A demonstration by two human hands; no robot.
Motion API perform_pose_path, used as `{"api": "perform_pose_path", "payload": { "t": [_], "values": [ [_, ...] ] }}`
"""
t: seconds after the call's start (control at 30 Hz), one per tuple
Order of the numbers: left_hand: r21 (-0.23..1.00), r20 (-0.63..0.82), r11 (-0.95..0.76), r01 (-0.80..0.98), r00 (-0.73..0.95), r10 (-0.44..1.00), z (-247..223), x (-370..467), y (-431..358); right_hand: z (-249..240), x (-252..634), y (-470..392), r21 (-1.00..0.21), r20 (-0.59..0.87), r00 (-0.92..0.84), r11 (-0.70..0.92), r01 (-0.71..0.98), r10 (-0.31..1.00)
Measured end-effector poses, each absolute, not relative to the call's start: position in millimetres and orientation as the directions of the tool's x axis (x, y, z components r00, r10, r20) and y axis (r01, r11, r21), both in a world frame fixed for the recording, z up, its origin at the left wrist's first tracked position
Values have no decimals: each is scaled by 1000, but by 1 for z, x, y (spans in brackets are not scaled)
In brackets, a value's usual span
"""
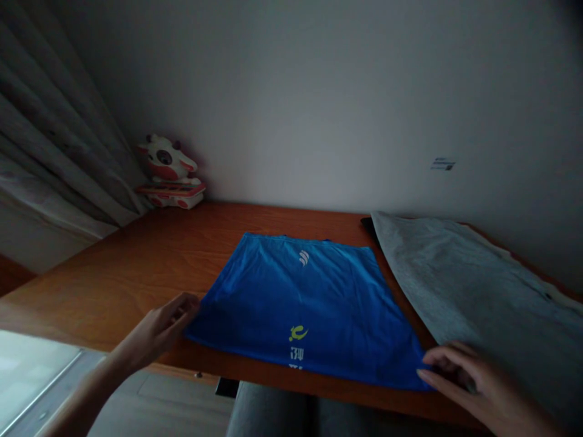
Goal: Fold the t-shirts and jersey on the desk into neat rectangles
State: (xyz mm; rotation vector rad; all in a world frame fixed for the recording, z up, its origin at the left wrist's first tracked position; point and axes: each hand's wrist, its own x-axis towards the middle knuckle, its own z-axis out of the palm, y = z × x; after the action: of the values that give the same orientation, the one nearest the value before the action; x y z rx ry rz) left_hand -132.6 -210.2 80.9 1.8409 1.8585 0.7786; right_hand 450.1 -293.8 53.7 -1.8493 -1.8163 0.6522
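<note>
A blue sports shirt [282, 291], folded into a flat panel, lies on the wooden tabletop. It bears a pale logo near its far edge, and a yellow mark with white characters near the close edge. My left hand [166, 325] is at its left side, with curled fingers closed on the edge near the close left corner. At the close right corner, my right hand [464, 376] has thumb and forefinger closed around the cloth. Both hands keep low, near the table's front edge.
Grey cloth [446, 285], apparently a folded garment, lies to the right, partly behind my right hand. A cow-shaped toy [170, 173] with a keyboard stands at the back left beside a curtain [59, 127]. The wall bounds the wooden table [113, 285] behind.
</note>
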Motion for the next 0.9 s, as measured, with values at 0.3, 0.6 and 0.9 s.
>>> {"api": "perform_pose_path", "payload": {
  "t": [0.3, 0.6, 0.9],
  "values": [
    [390, 204, -57, 919, -26, 979, 52, -139, -211, 39, 413, -290, -432, 278, -31, 154, 889, 960],
    [212, 369, -383, 899, 290, 883, 62, -81, -190, 46, 374, -249, -294, 330, -144, 247, 923, 933],
    [105, 209, -372, 922, 345, 915, 32, -49, -169, 20, 361, -208, -235, 279, -120, 189, 953, 953]
  ]
}}
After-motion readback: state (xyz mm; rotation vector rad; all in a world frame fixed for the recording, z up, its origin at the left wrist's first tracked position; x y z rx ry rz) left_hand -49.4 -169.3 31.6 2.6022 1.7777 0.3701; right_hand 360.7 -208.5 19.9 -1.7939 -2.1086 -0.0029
